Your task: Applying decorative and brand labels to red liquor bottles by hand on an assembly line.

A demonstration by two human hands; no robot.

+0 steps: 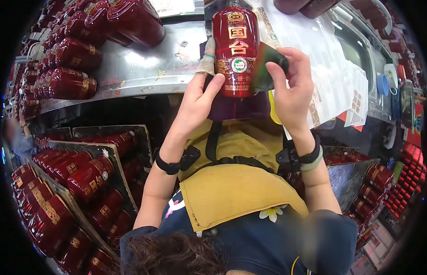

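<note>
So left hand [199, 97] upright, gripping bottle [236, 50]; right [292, 87] curled.

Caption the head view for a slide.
At a metal workbench, the left hand holds a red gold-lettered bottle while the right hand holds a dark, flat piece beside it.

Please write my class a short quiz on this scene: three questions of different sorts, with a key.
1. True or false: the person's right hand is empty.
2. What colour is the cloth apron? A) white; B) mustard yellow; C) bright blue.
3. Which hand touches the left side of the glossy red bottle with gold lettering?

Key: 1. False; it holds a flat, dark greenish piece. 2. B. 3. The left hand.
</note>
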